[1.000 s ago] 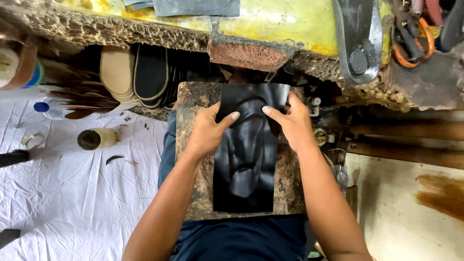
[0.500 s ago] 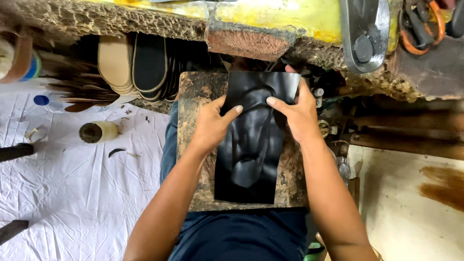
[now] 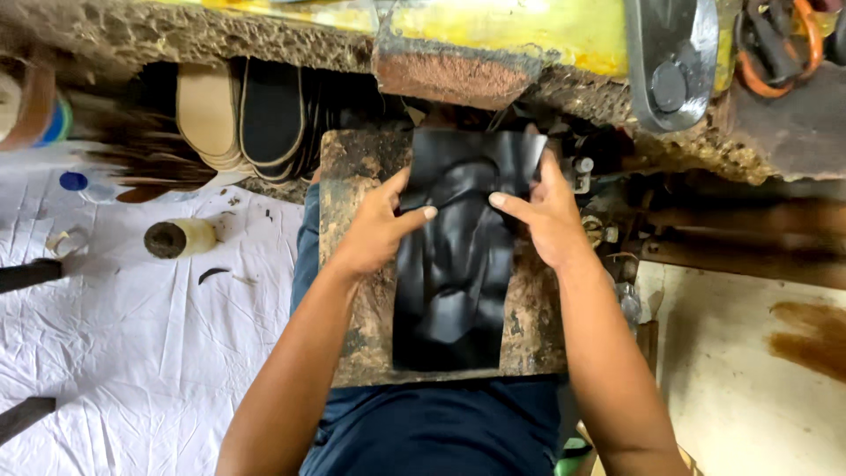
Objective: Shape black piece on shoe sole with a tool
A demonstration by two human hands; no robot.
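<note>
on a worn lap board (image 3: 352, 291), both hands (image 3: 379, 225) (image 3: 546, 216) press flat, fingers spread, on black leather (image 3: 454, 273).

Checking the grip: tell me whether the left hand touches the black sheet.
Touching: the head view shows the left hand with fingers pressed flat on the black sheet.

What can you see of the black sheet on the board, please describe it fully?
The black sheet is a glossy, leather-like rectangle with wrinkles and a raised curved shape pressed into it. It lies flat and lengthwise on a stained brown board across the person's lap. The left hand presses its left edge and the right hand holds its upper right part.
</note>
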